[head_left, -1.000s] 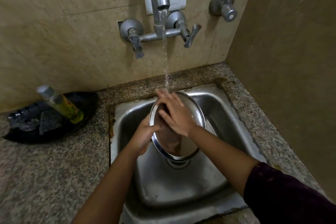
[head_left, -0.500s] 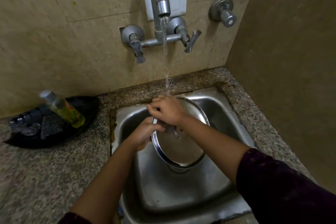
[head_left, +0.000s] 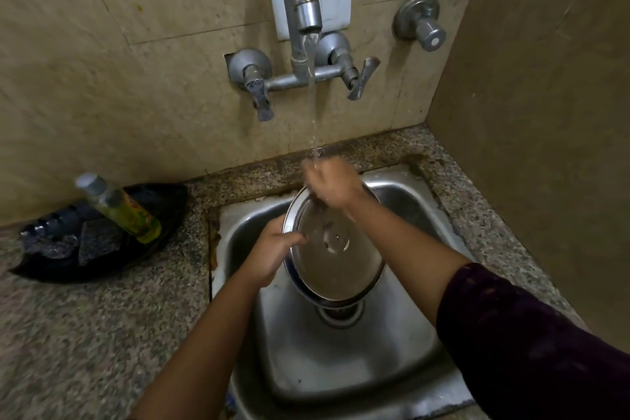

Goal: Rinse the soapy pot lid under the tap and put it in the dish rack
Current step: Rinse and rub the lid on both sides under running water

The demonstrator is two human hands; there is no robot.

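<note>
I hold the pot lid (head_left: 335, 249) tilted over the sink (head_left: 341, 361), above the drain. My left hand (head_left: 272, 250) has its grip closed on the lid's left rim. My right hand (head_left: 332, 186) is at the top edge under the tap (head_left: 303, 0) stream, blurred; I cannot tell its grip.
</note>
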